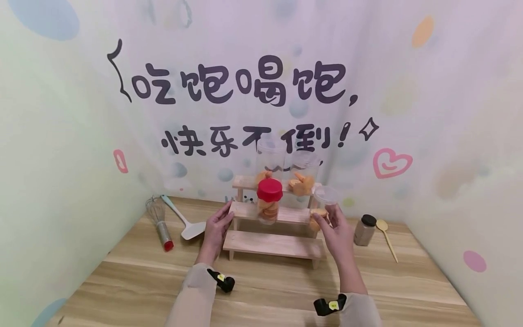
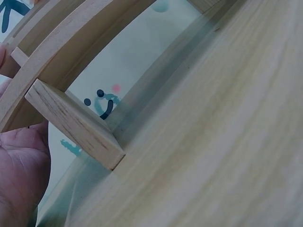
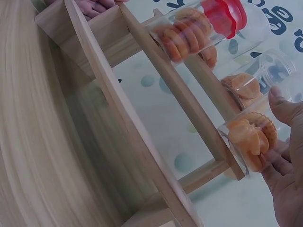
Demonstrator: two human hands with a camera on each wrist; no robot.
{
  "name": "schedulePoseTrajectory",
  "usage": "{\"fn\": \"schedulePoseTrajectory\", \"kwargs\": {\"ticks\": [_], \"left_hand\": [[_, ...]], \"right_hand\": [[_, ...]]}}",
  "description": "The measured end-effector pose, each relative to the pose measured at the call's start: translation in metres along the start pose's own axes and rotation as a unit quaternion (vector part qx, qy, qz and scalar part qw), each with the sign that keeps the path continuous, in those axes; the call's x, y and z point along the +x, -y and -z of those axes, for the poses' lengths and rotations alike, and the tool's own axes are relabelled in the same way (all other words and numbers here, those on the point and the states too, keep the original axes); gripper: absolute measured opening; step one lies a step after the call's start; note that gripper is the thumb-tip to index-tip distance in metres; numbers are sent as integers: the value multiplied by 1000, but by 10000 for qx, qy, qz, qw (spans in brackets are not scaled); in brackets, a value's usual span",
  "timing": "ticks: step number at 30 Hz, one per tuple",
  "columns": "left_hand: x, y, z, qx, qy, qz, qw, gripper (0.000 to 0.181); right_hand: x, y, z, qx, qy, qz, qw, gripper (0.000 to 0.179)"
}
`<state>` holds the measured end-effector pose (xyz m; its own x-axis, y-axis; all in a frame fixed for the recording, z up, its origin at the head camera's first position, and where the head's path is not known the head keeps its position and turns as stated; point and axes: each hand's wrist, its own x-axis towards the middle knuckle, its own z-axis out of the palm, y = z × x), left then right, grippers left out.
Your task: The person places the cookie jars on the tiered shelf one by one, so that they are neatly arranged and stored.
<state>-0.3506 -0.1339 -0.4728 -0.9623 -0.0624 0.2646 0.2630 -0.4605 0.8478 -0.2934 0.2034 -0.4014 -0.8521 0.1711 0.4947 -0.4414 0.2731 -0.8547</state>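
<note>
A three-tier wooden stand (image 1: 273,245) stands on the table, bearing clear jars with round orange-brown crackers. At the left end of its middle tier, my left hand (image 1: 216,231) grips the edge; the palm (image 2: 23,165) shows beside the wood in the left wrist view. My right hand (image 1: 339,234) holds an unlidded jar (image 1: 325,195) at the right end of that tier, thumb and fingers around its side. In the right wrist view the base of this jar (image 3: 248,137) is at the shelf's end. A red-lidded jar (image 1: 269,204) stands upright mid-tier.
Two unlidded jars, a left one (image 1: 270,156) and a right one (image 1: 304,175), stand on the top tier. Left of the stand lie a whisk (image 1: 159,222) and a spatula (image 1: 189,227). To the right are a black-capped shaker (image 1: 364,231) and a wooden spoon (image 1: 386,236).
</note>
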Motion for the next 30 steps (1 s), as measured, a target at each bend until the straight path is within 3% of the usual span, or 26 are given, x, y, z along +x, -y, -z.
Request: {"fn": "schedulePoseTrajectory", "kwargs": {"ticks": [5, 9, 17, 25, 30], "left_hand": [[1, -1, 0, 2, -5, -8, 10000, 54], [1, -2, 1, 21, -39, 19, 10000, 55], [-1, -2, 1, 50, -13, 20, 10000, 55], [-1, -1, 0, -40, -23, 0, 10000, 56], [0, -1, -1, -71, -53, -31, 10000, 55]], "right_hand": [[1, 1, -1, -25, 94, -53, 9999, 61], [1, 2, -4, -294, 257, -7, 9992, 53], [-3, 3, -13, -870, 206, 394, 9952, 45], [-5, 2, -19, -664, 331, 46, 9972, 68], [-5, 0, -22, -631, 438, 76, 9970, 64]]}}
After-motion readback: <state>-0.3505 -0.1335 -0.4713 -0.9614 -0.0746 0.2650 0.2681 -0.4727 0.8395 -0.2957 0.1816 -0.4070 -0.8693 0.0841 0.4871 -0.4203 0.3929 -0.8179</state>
